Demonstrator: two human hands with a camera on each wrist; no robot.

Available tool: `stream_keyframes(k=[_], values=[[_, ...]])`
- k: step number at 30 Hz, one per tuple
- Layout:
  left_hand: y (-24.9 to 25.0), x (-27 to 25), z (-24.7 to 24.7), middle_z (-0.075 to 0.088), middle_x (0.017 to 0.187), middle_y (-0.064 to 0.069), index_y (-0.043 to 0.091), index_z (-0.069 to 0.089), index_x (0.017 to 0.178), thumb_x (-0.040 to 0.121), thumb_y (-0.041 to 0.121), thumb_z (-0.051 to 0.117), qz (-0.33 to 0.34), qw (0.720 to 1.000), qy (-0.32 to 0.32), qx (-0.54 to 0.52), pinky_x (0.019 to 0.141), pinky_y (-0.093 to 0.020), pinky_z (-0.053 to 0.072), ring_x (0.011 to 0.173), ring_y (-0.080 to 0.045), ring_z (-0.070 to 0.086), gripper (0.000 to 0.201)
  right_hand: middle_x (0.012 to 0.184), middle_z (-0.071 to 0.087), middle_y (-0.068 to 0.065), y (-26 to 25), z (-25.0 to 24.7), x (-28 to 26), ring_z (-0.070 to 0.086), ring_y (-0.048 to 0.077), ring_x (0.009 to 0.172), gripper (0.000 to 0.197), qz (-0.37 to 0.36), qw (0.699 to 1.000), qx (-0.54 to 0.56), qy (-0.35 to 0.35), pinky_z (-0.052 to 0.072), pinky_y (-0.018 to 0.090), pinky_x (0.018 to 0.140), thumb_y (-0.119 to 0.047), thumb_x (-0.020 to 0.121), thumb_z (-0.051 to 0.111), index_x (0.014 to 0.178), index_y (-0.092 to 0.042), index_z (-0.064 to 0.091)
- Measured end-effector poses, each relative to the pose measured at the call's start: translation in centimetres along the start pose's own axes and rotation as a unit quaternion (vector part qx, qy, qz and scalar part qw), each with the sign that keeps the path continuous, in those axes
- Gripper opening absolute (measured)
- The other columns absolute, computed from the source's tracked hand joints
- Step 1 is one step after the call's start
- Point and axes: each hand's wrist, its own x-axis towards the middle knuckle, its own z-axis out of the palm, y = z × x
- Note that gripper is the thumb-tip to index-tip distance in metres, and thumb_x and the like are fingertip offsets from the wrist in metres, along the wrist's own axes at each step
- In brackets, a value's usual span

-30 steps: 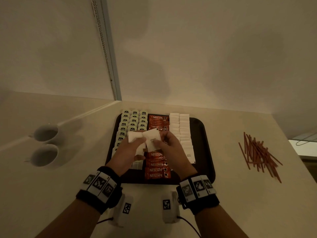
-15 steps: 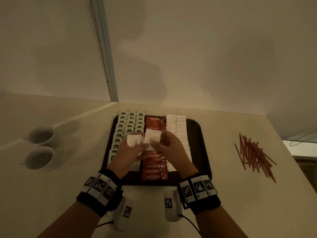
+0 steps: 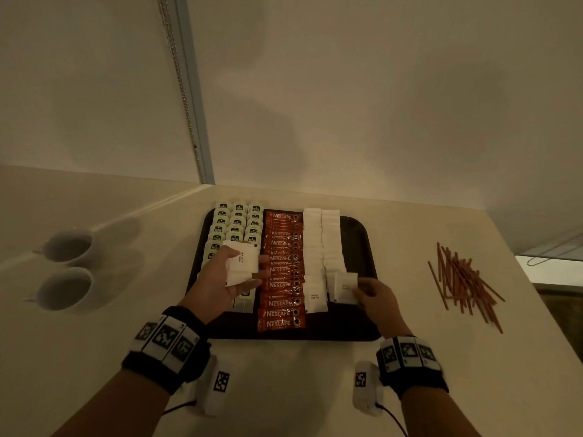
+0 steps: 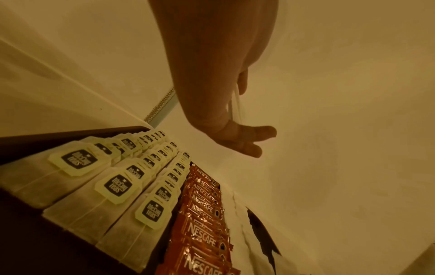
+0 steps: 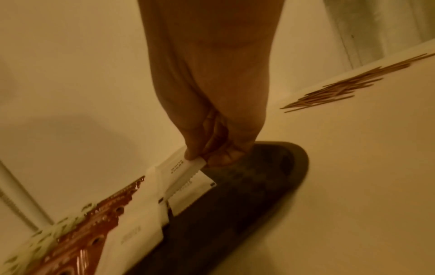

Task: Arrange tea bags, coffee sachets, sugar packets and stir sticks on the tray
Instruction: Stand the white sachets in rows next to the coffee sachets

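A dark tray (image 3: 359,234) holds rows of tea bags (image 3: 235,220), red coffee sachets (image 3: 284,269) and white sugar packets (image 3: 320,244). My left hand (image 3: 232,274) holds a small stack of sugar packets (image 3: 241,263) above the tea bags and coffee sachets. From the left wrist view only the edges of that stack (image 4: 234,106) show beside the fingers. My right hand (image 3: 370,293) pinches a single sugar packet (image 3: 345,287) at the near end of the right sugar row; the packet (image 5: 182,170) hangs just over the tray (image 5: 270,176). Stir sticks (image 3: 463,279) lie in a loose pile on the table, right of the tray.
Two white cups (image 3: 67,263) stand on the table to the left of the tray. The wall runs close behind the tray. The table's right edge lies just beyond the stir sticks (image 5: 353,85).
The hands have parted. My right hand took one sugar packet from the stack and moved right and nearer, down to the right sugar row. My left hand stays over the tea bags with the stack.
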Motion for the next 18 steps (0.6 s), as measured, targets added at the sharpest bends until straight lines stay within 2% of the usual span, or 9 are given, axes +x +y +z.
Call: stream_keyframes(k=[2, 6, 9, 11, 13, 18], values=[[0.0, 0.1, 0.0, 0.073, 0.088, -0.017, 0.008, 0.056, 0.108, 0.099, 0.02, 0.034, -0.002, 1.0, 0.006, -0.003, 0.051, -0.026, 0.057, 0.072, -0.03, 0.069, 0.027, 0.109, 0.065, 0.008, 1.0, 0.7, 0.2, 0.061, 0.023, 0.1, 0.021, 0.013, 1.0, -0.025, -0.003, 0.051, 0.043, 0.092, -0.015, 0.088, 0.063, 0.109, -0.012, 0.062], [-0.2, 0.1, 0.1, 0.071, 0.088, -0.019, 0.006, 0.055, 0.112, 0.099, 0.019, 0.036, -0.008, 1.0, 0.02, -0.011, 0.052, -0.027, 0.058, 0.075, -0.032, 0.068, 0.027, 0.106, 0.064, 0.005, 1.3, 1.6, 0.3, 0.06, 0.02, 0.098, 0.022, 0.015, 0.999, -0.048, -0.007, 0.05, 0.038, 0.091, -0.016, 0.087, 0.065, 0.108, -0.012, 0.061], [-0.3, 0.1, 0.0, 0.066, 0.095, -0.021, 0.006, 0.051, 0.12, 0.098, 0.018, 0.038, -0.013, 0.999, 0.034, -0.012, 0.052, -0.028, 0.058, 0.083, -0.034, 0.063, 0.029, 0.104, 0.064, 0.005, 1.0, 1.9, 0.1, 0.056, 0.015, 0.091, 0.027, 0.001, 0.998, -0.06, 0.014, 0.047, 0.028, 0.083, -0.016, 0.086, 0.067, 0.11, -0.009, 0.059], [-0.3, 0.0, 0.1, 0.063, 0.097, -0.021, 0.008, 0.05, 0.12, 0.098, 0.018, 0.039, -0.014, 0.999, 0.05, -0.001, 0.05, -0.028, 0.057, 0.083, -0.034, 0.062, 0.026, 0.102, 0.064, 0.007, 0.9, 2.0, 0.0, 0.054, 0.013, 0.087, 0.029, -0.005, 0.997, -0.063, 0.037, 0.042, 0.024, 0.078, -0.015, 0.085, 0.068, 0.111, -0.006, 0.058], [-0.3, -0.1, 0.3, 0.063, 0.096, -0.019, 0.01, 0.05, 0.117, 0.098, 0.018, 0.04, -0.014, 0.998, 0.056, 0.012, 0.047, -0.029, 0.056, 0.08, -0.032, 0.061, 0.023, 0.1, 0.063, 0.008, 0.8, 2.3, -0.2, 0.053, 0.013, 0.085, 0.031, -0.007, 0.996, -0.069, 0.052, 0.042, 0.023, 0.077, -0.014, 0.085, 0.068, 0.112, -0.005, 0.057], [-0.4, 0.1, 0.4, 0.065, 0.098, -0.02, 0.009, 0.049, 0.125, 0.098, 0.017, 0.044, -0.014, 0.997, 0.067, 0.03, 0.045, -0.029, 0.055, 0.076, -0.03, 0.067, 0.028, 0.087, 0.06, 0.001, -0.1, 2.8, -0.6, 0.06, 0.018, 0.083, 0.028, -0.029, 0.994, -0.076, 0.072, 0.045, 0.022, 0.072, -0.015, 0.085, 0.067, 0.109, -0.006, 0.056]])
